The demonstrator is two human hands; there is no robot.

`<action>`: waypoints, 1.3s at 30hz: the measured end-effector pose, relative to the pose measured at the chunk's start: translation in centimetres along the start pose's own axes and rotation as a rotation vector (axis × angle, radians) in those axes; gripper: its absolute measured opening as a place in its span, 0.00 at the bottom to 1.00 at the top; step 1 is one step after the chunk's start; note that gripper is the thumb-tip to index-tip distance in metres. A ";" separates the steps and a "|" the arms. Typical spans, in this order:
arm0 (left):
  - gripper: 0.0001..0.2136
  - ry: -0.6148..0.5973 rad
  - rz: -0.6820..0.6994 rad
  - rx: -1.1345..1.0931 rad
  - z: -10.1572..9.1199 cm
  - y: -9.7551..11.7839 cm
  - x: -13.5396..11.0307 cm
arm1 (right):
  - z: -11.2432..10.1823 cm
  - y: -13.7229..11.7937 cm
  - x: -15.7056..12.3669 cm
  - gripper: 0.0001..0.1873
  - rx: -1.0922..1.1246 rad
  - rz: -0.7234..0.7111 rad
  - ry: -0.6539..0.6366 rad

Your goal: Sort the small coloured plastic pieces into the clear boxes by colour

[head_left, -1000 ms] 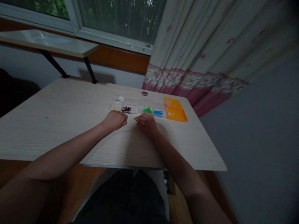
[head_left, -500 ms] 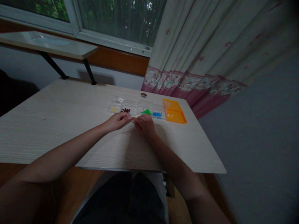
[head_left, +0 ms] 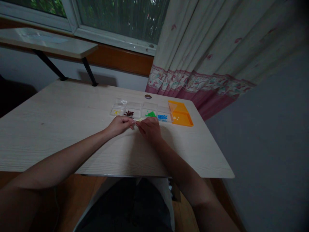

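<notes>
My left hand [head_left: 120, 125] and my right hand [head_left: 150, 128] meet fingertip to fingertip just in front of a row of small clear boxes. Both are closed in a pinch; whatever sits between the fingertips is too small to name. Beyond the left hand lie dark red pieces [head_left: 129, 113] in one box and yellow pieces [head_left: 117, 112] in another. Past the right hand are a heap of green pieces [head_left: 151, 114] and a box of blue pieces [head_left: 162, 117]. An orange box [head_left: 184, 117], lid open, holds a few white pieces [head_left: 176, 118].
The boxes stand toward the back of a pale wooden table [head_left: 72, 129]. A raised shelf [head_left: 60, 43] on black legs is at the back left. A curtain [head_left: 193, 77] hangs behind the right side, and a round hole cover [head_left: 148, 96] is set near the back edge.
The camera view has shifted slightly. My hands stay together in nearly the same place, with the fingertips drawn a little closer.
</notes>
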State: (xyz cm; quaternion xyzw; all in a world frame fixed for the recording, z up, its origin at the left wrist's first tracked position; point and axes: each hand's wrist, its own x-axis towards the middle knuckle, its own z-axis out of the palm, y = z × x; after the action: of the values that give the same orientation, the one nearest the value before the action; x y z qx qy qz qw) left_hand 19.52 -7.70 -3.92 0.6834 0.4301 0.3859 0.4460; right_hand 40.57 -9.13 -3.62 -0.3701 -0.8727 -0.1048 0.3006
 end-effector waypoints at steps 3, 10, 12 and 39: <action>0.17 0.000 0.050 0.027 0.0 -0.1 0.0 | 0.0 0.1 -0.1 0.10 -0.081 -0.053 0.021; 0.18 0.033 0.068 0.075 -0.1 -0.1 -0.1 | 0.0 -0.1 -0.1 0.09 -0.164 -0.118 0.090; 0.19 0.053 0.072 0.077 -0.2 -0.1 0.0 | -0.1 0.1 0.0 0.09 -0.148 -0.073 0.073; 0.20 0.143 0.086 0.117 -1.0 -0.1 0.2 | -4.7 12.0 -4.9 0.18 -0.381 1.140 0.026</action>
State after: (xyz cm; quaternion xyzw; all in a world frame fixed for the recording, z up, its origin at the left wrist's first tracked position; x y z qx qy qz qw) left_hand 18.62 -7.23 -3.64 0.6970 0.4526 0.4268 0.3566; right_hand 53.87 -5.41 -3.28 -0.8259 -0.4988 -0.0861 0.2483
